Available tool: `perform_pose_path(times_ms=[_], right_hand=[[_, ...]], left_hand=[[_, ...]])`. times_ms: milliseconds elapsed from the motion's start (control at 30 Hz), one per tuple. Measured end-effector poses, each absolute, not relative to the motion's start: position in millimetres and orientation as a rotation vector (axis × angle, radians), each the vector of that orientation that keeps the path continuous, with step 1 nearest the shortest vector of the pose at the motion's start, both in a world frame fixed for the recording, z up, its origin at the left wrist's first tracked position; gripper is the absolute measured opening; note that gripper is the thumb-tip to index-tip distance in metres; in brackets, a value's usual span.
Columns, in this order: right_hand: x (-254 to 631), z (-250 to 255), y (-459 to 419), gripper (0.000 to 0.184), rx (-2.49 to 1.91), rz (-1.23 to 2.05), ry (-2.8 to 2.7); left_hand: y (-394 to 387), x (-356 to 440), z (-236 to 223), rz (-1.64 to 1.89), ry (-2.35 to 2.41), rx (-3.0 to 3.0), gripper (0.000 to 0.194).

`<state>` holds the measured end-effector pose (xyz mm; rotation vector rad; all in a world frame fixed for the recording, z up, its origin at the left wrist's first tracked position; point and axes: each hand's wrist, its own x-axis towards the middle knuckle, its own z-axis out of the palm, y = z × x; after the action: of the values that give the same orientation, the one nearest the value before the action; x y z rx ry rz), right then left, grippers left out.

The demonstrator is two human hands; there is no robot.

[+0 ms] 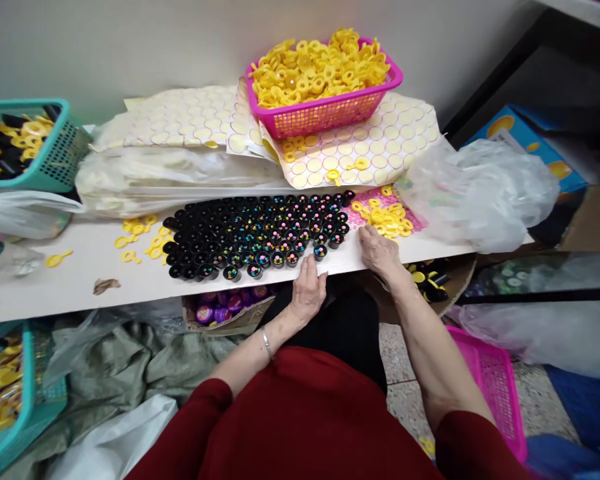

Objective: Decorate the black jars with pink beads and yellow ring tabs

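Observation:
Rows of small black cups (240, 230) stand packed together on the white table. Many of them hold coloured beads, and pink beads show in those toward the right. My left hand (309, 291) rests at the table's front edge, fingers loosely stretched, just below a cup (320, 252) that stands slightly apart from the block. My right hand (379, 253) is at the near left side of the spread of pink beads (356, 203), its fingers curled together; whatever may be between them is hidden. Yellow ring-ended plastic pieces (387, 219) lie on the pink beads, just beyond that hand.
A pink basket (325, 120) full of yellow pieces stands on printed sheets (405, 133) at the back. At left is a teal basket (55, 160); a clear plastic bag (485, 193) bulges at right. Below the table, a carton (230, 325) holds purple round items.

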<state>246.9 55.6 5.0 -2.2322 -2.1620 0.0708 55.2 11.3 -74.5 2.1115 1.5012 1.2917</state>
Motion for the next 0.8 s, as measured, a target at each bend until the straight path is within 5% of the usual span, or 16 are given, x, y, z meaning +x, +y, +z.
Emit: perform_pose_path(times_ms=[233,500,800], right_hand=[[265.4,-7.1,51.3,0.033,-1.771,0.172,-2.052],[254.3,-29.2,28.4,0.032,-1.531,0.463,-1.74],[239.3,-16.9,16.6,0.035,-1.921,0.03,-1.677]], left_hand=[[29.3,70.5,-48.2,1.185,1.639,1.876,0.048],[32.7,68.1,-27.1,1.057,1.592,1.942,0.025],[37.0,69.6,-30.5,1.005,1.382,2.032,0.026]])
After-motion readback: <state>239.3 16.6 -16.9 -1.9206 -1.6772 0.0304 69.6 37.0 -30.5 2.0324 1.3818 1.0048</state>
